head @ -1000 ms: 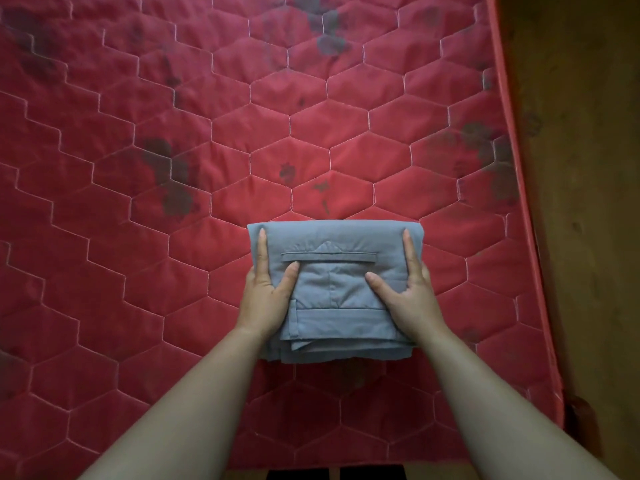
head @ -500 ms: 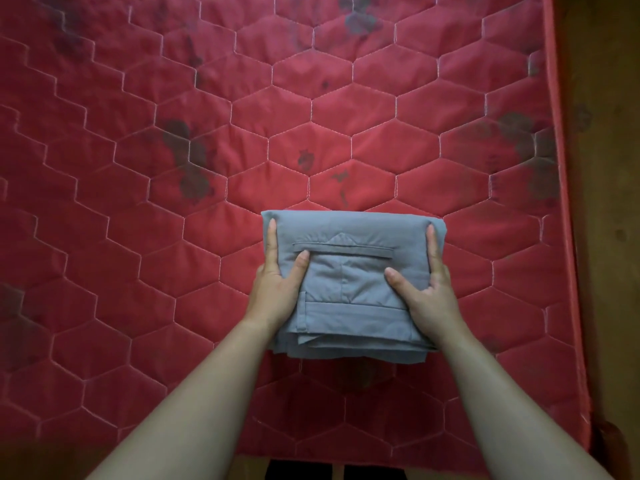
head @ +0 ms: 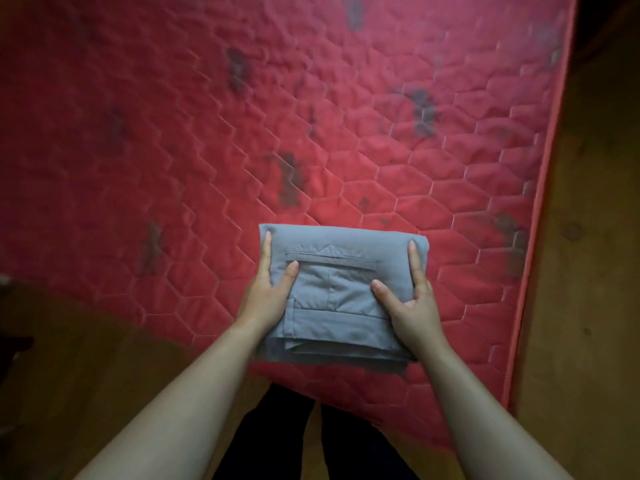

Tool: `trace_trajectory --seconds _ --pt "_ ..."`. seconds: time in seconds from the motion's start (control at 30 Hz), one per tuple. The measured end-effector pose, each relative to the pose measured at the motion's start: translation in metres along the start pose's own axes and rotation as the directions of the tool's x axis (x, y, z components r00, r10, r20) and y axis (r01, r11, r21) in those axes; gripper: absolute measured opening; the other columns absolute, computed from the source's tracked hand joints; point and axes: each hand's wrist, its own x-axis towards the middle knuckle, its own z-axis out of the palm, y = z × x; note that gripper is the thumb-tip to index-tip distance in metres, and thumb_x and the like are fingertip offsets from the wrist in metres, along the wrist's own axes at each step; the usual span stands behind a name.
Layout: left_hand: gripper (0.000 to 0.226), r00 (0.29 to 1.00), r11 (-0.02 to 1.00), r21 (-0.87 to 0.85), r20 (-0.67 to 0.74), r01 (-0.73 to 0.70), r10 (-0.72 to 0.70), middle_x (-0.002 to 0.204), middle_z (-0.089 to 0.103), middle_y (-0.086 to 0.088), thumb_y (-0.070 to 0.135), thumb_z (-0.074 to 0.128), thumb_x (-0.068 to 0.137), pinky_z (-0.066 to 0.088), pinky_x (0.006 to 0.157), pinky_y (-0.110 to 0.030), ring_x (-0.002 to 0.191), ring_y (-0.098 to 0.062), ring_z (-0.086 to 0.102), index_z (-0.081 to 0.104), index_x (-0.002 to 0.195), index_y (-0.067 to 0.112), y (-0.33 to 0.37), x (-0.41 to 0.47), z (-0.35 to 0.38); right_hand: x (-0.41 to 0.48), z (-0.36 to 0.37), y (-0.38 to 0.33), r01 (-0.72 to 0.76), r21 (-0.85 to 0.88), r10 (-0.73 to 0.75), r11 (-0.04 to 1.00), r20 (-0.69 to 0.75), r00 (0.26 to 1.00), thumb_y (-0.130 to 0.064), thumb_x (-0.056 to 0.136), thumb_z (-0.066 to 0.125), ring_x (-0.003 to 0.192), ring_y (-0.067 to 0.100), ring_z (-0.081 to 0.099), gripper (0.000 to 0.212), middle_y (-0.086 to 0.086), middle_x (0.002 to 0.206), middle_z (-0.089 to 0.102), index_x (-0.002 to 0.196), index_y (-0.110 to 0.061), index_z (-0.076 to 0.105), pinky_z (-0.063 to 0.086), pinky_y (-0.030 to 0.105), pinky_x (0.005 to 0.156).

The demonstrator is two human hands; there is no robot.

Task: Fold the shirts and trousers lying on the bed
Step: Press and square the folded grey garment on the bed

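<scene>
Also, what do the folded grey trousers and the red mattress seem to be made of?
The folded grey trousers look like matte woven cloth, perhaps cotton blend: crisp stitched pocket, flat layered edges, no shine. The red mattress cover looks like quilted fabric, possibly synthetic, with slight sheen: puffed hexagons between stitch lines. Its filling is hidden.

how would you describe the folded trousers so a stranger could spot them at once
Start with the red quilted mattress filling the view. Near its close edge, a left hand and a right hand grip the folded grey trousers from either side. They are the only grey cloth there, with a pocket slit facing up.
</scene>
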Motion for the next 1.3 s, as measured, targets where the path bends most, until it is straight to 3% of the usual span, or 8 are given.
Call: trace_trajectory --seconds 0.27,0.47,0.53,0.63,0.8,1.0,1.13,1.3 --pt "0.069 0.964 0.982 -0.179 -0.264 -0.06 0.011 0.145 0.038 0.014 0.055 0.05 0.087 0.034 0.102 -0.031 0.129 -0.015 0.042 0.002 0.136 0.062 0.052 -0.061 -0.152 -0.018 0.053 -0.169 0.204 0.015 -0.203 0.979 0.183 0.962 -0.054 0.069 0.07 0.115 0.007 0.046 0.083 -0.011 0.126 0.038 0.132 -0.067 0.017 0.037 0.033 0.105" --pt "0.068 0.894 0.973 -0.211 -0.447 -0.094 -0.01 0.139 0.041 0.017 0.061 0.047 0.086 0.034 0.097 -0.028 0.127 -0.018 0.044 -0.002 0.133 0.066 0.026 -0.095 -0.272 -0.043 0.149 -0.263 0.346 0.021 -0.334 0.938 0.322 0.886 -0.064 0.063 0.066 0.115 0.014 0.051 0.084 -0.007 0.128 0.042 0.13 -0.07 0.016 0.042 0.041 0.102" --pt "0.067 0.865 0.978 -0.191 -0.501 -0.083 -0.025 0.142 0.042 0.01 0.063 0.046 0.085 0.034 0.097 -0.029 0.127 -0.021 0.045 -0.003 0.131 0.068 0.006 -0.102 -0.321 -0.058 0.196 -0.286 0.363 0.036 -0.352 0.931 0.356 0.866 -0.063 0.064 0.066 0.112 0.007 0.052 0.085 -0.012 0.123 0.045 0.132 -0.068 0.016 0.044 0.03 0.097" --pt "0.066 0.842 0.98 -0.185 -0.538 -0.077 -0.036 0.142 0.042 0.01 0.066 0.045 0.083 0.033 0.092 -0.026 0.126 -0.021 0.045 -0.003 0.128 0.071 -0.032 -0.109 -0.401 -0.083 0.275 -0.317 0.409 0.096 -0.414 0.908 0.371 0.831 -0.048 0.074 0.071 0.096 -0.027 0.047 0.084 -0.046 0.105 0.041 0.14 -0.055 0.02 0.037 -0.004 0.073" --pt "0.066 0.771 0.978 -0.206 -0.628 -0.034 -0.106 0.138 0.048 0.005 0.066 0.045 0.083 0.033 0.087 -0.025 0.119 -0.023 0.051 -0.002 0.13 0.069 -0.104 -0.127 -0.518 -0.124 0.406 -0.366 0.417 0.116 -0.421 0.901 0.455 0.785 -0.043 0.078 0.071 0.091 -0.037 0.038 0.083 -0.067 0.095 0.03 0.143 -0.048 0.02 0.031 -0.01 0.068" --pt "0.063 0.698 0.953 -0.302 -0.675 0.033 -0.238 0.142 0.044 0.001 0.069 0.039 0.084 0.037 0.099 -0.037 0.122 -0.027 0.049 -0.007 0.126 0.072 -0.18 -0.146 -0.614 -0.156 0.539 -0.404 0.442 0.084 -0.404 0.893 0.58 0.707 -0.059 0.076 0.063 0.087 -0.027 0.045 0.072 -0.048 0.103 0.032 0.132 -0.066 0.017 0.035 0.0 0.07" --pt "0.063 0.647 0.948 -0.31 -0.707 0.077 -0.284 0.143 0.043 0.001 0.068 0.035 0.085 0.033 0.089 -0.031 0.122 -0.03 0.048 -0.006 0.133 0.065 -0.217 -0.134 -0.671 -0.154 0.619 -0.425 0.438 0.062 -0.373 0.897 0.64 0.672 -0.062 0.081 0.054 0.088 -0.011 0.05 0.061 -0.032 0.104 0.041 0.129 -0.07 0.017 0.036 0.011 0.077" --pt "0.066 0.635 0.945 -0.324 -0.721 0.044 -0.277 0.15 0.032 0.004 0.064 0.037 0.088 0.032 0.097 -0.03 0.129 -0.027 0.043 -0.005 0.138 0.059 -0.24 -0.082 -0.748 -0.119 0.71 -0.463 0.442 0.085 -0.379 0.893 0.671 0.637 -0.061 0.081 0.056 0.086 -0.015 0.049 0.062 -0.034 0.105 0.039 0.129 -0.07 0.018 0.035 0.008 0.075"
